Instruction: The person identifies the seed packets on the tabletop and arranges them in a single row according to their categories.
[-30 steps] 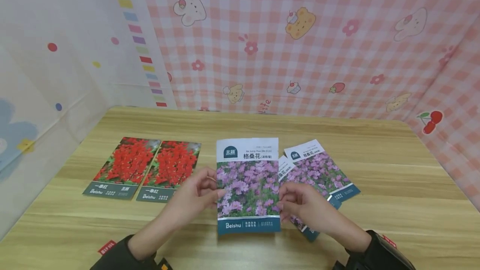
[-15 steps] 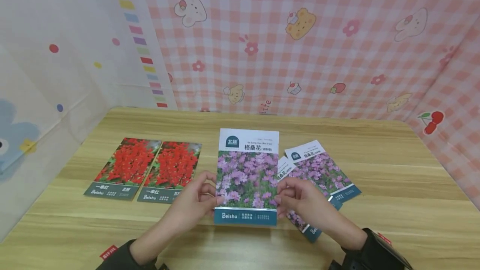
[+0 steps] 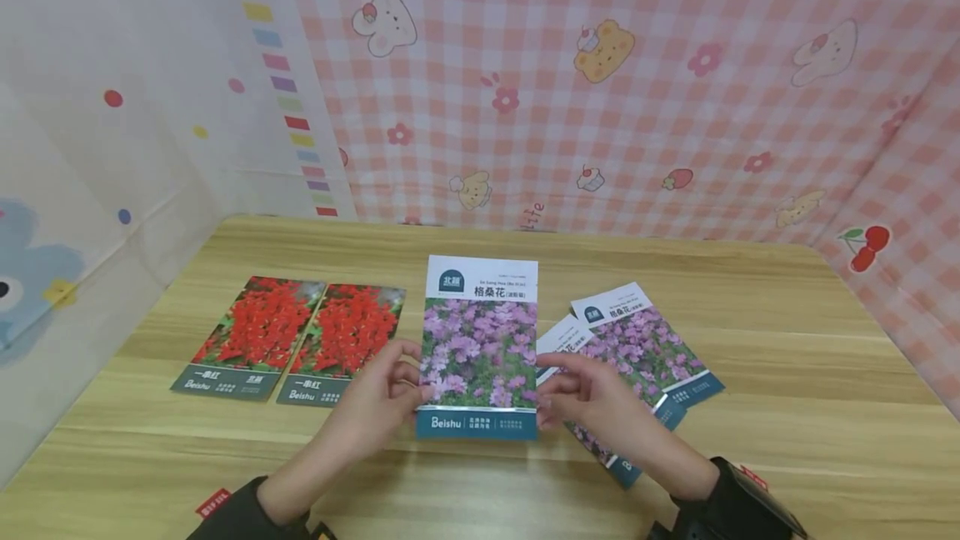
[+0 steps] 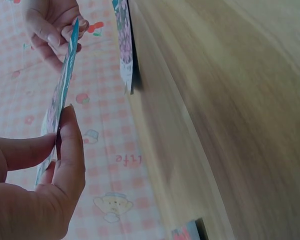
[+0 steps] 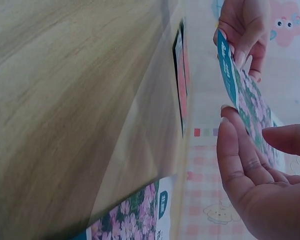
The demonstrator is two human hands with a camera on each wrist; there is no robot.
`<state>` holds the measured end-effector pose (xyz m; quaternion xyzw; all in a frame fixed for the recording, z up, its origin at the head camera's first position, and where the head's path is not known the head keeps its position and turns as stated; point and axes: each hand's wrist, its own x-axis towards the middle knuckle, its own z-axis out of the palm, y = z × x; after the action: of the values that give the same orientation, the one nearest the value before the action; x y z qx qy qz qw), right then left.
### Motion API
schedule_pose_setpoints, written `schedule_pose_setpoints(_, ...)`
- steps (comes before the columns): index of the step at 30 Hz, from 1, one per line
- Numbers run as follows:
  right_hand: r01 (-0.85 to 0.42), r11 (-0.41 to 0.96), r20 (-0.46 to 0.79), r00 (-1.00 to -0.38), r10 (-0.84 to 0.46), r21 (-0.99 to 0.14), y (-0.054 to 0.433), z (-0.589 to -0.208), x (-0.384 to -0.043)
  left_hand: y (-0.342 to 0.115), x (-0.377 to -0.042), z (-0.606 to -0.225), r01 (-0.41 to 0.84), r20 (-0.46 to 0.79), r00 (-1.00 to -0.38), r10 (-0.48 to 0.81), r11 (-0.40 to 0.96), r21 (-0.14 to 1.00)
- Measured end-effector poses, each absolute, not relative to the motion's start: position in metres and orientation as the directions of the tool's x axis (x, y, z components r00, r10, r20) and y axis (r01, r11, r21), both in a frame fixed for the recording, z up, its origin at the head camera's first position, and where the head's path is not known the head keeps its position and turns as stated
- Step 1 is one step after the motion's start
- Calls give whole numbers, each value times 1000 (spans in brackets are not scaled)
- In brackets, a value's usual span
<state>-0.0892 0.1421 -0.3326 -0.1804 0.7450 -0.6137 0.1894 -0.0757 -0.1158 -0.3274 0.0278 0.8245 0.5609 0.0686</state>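
A seed packet (image 3: 480, 348) with purple flowers and a teal bottom band is held up above the table, its front toward me. My left hand (image 3: 386, 394) pinches its left edge, thumb in front and fingers behind, as the left wrist view also shows. At the right edge, fingers of my right hand (image 3: 588, 398) reach behind the packet; its thumb (image 5: 290, 139) stands a little off the front. Two more purple-flower packets lie overlapping at the right, an upper one (image 3: 645, 340) and a lower one (image 3: 566, 340) partly hidden by my right hand.
Two red-flower seed packets lie side by side at the left, the outer one (image 3: 258, 327) and the inner one (image 3: 348, 332), which my left hand partly covers. A pink checked cloth (image 3: 525, 140) hangs behind the wooden table (image 3: 480, 490).
Both hands and the held packet have risen a little and shifted left. My right thumb no longer overlaps the packet's right edge. The packets on the table stay put.
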Motion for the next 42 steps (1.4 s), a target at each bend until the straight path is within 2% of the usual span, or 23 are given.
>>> schedule_pose_setpoints(12,-64,201,-51,-853,-520,-978,132,-337,-91,-125,-85,-331,-93,-127,-990,67,378,921)
schedule_pose_setpoints(21,-36,226,-106,-803,-586,-974,127,-340,-92,-132,-90,-332,-151,-188,-981,55,403,903)
schedule_pose_setpoints(28,-67,257,-111,-779,-618,-964,123,-344,-94,-134,-95,-338,-180,-214,-976,29,443,878)
schedule_pose_setpoints(35,-23,240,-140,-757,-639,-971,121,-348,-95,-135,-96,-341,-189,-224,-974,24,452,872)
schedule_pose_setpoints(42,-34,222,-121,-753,-646,-975,120,-350,-95,-135,-96,-341,-191,-231,-973,21,490,850)
